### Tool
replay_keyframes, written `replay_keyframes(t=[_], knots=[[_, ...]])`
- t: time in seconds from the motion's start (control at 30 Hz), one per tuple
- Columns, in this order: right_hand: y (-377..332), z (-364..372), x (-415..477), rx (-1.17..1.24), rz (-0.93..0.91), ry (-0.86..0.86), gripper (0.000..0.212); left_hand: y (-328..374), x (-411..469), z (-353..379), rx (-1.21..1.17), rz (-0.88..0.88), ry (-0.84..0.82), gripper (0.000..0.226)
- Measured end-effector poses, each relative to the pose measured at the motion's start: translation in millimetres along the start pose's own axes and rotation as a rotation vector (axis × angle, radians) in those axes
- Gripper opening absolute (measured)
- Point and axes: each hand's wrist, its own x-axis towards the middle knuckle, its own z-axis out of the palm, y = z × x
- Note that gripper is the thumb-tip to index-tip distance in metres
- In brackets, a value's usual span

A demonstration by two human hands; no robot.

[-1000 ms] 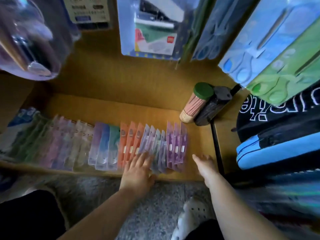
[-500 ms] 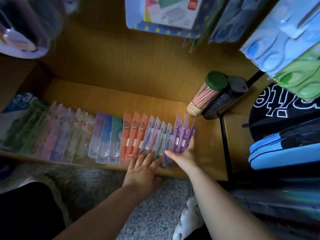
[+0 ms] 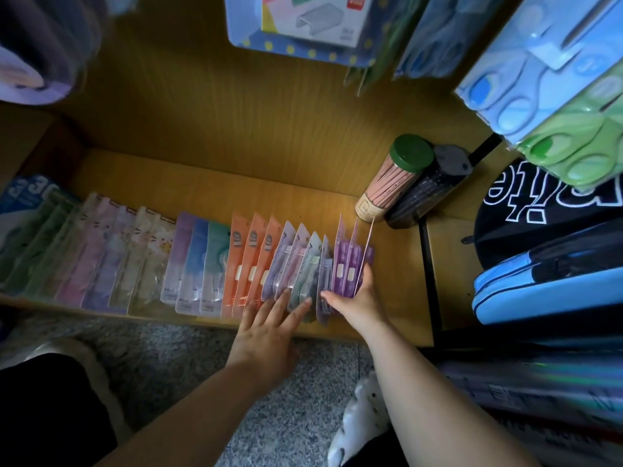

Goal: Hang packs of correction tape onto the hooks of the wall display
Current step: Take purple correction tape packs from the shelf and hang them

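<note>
From the head camera, the right hand (image 3: 359,298) wraps around the purple packs (image 3: 350,264) at the right end of the row on the wooden shelf (image 3: 209,193), thumb in front and fingers behind, apparently to lift that small bunch out together. Just to its left, the left hand (image 3: 269,332) lies spread flat, its fingertips (image 3: 303,303) pressing the grey-green packs (image 3: 303,264), probably to keep the neighbours from tipping. Beyond the right hand stands a pencil tube (image 3: 394,180). No free hook is in sight.
</note>
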Motion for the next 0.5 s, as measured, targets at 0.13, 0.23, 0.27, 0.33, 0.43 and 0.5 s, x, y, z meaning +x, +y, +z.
replay_keyframes(t=[0.13,0.23,0.27,0.33,0.43,0.5], knots=[[1,2,-2,-0.008,-0.024,-0.023,0.104,5,-2,1,0.085,0.024,-0.01,0.073],[2,-2,-2,0.004,-0.02,-0.056,0.1,9,-1,2,0.086,-0.002,0.002,0.072],[2,-6,-2,0.014,-0.017,-0.073,0.098,10,0,3,0.079,-0.01,0.009,0.071],[3,-12,-1,0.044,-0.004,-0.108,0.094,9,0,3,0.073,-0.017,0.016,0.07],[0,-12,-1,0.009,0.014,-0.105,0.097,5,0,6,0.079,-0.011,0.044,0.071],[-3,-8,-3,-0.06,0.026,-0.061,0.103,4,0,7,0.077,-0.007,0.052,0.072]])
